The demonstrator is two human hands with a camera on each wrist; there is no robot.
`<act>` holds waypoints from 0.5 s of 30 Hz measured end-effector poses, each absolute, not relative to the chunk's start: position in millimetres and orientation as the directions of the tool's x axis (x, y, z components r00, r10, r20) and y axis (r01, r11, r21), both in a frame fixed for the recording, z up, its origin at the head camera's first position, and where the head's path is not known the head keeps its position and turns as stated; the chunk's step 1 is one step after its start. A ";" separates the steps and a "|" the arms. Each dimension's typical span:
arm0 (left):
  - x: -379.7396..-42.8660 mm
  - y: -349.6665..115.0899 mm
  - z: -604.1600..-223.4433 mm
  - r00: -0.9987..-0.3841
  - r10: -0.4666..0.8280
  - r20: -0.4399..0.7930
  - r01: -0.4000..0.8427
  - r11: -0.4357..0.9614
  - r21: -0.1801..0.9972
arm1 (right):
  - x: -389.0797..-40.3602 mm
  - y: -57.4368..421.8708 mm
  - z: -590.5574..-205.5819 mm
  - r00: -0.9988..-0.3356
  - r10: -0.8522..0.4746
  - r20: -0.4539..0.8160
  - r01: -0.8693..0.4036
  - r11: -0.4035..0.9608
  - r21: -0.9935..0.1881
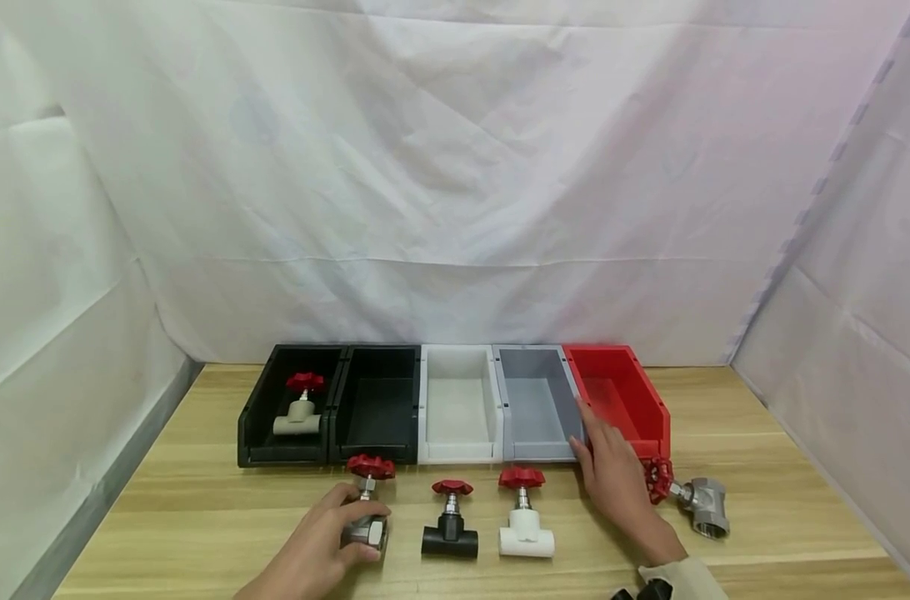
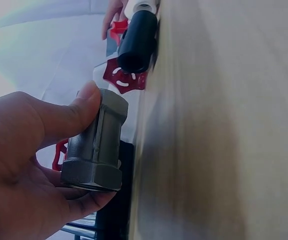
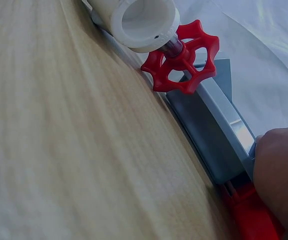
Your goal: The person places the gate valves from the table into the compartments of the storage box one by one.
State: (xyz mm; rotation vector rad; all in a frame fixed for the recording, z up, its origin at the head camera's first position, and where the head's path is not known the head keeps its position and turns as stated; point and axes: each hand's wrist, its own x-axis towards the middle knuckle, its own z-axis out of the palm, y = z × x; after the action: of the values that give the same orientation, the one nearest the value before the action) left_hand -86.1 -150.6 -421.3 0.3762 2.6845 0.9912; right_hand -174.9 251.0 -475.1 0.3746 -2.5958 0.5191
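White cloth (image 1: 455,167) hangs behind and beside the wood-grain table (image 1: 162,492), where a row of bins (image 1: 461,454) runs left to right along the far side. Your left hand (image 1: 323,533) pinches a metal valve (image 2: 94,142), thumb against fingers round its body, on the near side of the second black bin (image 1: 380,408); whether the valve touches the table, you cannot tell. That pinch looks like the weak point: a smooth, probably heavy body could turn or slip if you lift quickly, and its red handwheel (image 1: 371,467), seemingly close to the bin's front lip, could snag there. Swing right and you might topple the black valve (image 1: 451,537) standing nearby, or even the white valve (image 1: 526,537) beyond it. Your right hand (image 1: 616,475) appears to hold nothing, its fingers loosely extended at the right wall of the gray bin (image 1: 533,400); leaning there could shove the bin out of line. Pulling that hand back carelessly might catch another metal valve (image 1: 706,504), lying on its side to the right with its red wheel (image 1: 659,481) close by.
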 end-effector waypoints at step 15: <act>-93.9 -146.7 -408.7 -0.952 0.302 0.058 0.273 0.743 0.612 | -175.3 251.2 -474.1 -0.859 -0.169 0.484 -0.340 0.894 -0.291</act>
State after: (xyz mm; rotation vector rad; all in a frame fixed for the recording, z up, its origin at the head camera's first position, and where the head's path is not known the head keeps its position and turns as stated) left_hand -93.9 -146.7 -408.7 0.4768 2.8908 1.0041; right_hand -175.3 251.2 -474.1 0.3707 -2.6031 0.5135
